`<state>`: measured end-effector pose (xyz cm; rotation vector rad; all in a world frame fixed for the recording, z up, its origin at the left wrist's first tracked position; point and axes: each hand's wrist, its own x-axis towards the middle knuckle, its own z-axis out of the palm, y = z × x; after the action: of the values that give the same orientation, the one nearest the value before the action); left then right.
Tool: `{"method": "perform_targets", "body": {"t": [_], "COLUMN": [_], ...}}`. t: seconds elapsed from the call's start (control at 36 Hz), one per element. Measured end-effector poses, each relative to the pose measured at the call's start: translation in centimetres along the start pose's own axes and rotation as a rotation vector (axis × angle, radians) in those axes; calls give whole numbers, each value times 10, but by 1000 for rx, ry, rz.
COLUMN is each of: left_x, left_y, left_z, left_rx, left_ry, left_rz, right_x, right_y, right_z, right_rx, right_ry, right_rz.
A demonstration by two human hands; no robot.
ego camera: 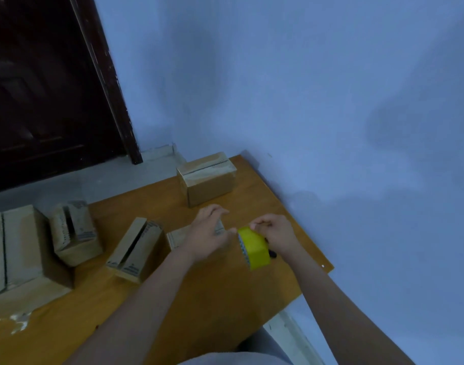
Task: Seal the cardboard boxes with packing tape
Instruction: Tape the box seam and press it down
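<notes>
Blue-painted wall (304, 88) is seen filling most of the view, evenly and dimly lit. Dark brown wooden door (41, 88) is set at the left, with grey floor (80, 185) below it. Orange-brown wooden tabletop (225, 299) is butted against the wall.

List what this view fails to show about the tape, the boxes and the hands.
Head view:
- Small box: mostly hidden under the left hand; its seam is unseen.
- Tape roll: loose end hidden by the right hand.
- Dark object: behind the roll, unidentifiable.
- Big box: cut off by the left edge.
- Box print: blurred.
</notes>
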<state>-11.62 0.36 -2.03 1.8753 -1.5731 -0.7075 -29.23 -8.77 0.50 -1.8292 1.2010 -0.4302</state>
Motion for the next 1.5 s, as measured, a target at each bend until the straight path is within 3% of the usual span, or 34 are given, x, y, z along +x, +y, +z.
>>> {"method": "perform_targets", "body": {"t": [0.11,0.31,0.42,0.5,0.64,0.78,0.92,1.06,1.25,1.5], "left_x": [12,21,28,32,36,50,75,73,59,61], "left_y": [36,49,45,41,44,42,25,19,-9,-43], "left_z": [4,-7,-14,-20,-33,-41,-61,-53,-15,9], "left_rx": [-130,-151,-239,-428,-639,-557,-525,-353,-222,-279], "left_ry": [80,224,260,235,102,30,162,86,136,255], "left_rz": [74,-50,-191,-354,-529,-490,-435,-388,-435,-478], "right_x": [4,6,3,-7,-31,-34,-38,-41,-50,-35], "right_y": [-20,-36,-50,-63,-72,-70,-65,-33,-13,-2], "right_z": [-1,5,5,-3,-21,-15,-11,4,28,49], "right_rx": [15,-11,170,276,429,513,521,297,230,242], "right_ry": [20,113,114,2,-374,-450,-401,-278,-327,-307], "right_rz": [-42,-78,-36,-5,-55,-104,147,282,276,285]}}
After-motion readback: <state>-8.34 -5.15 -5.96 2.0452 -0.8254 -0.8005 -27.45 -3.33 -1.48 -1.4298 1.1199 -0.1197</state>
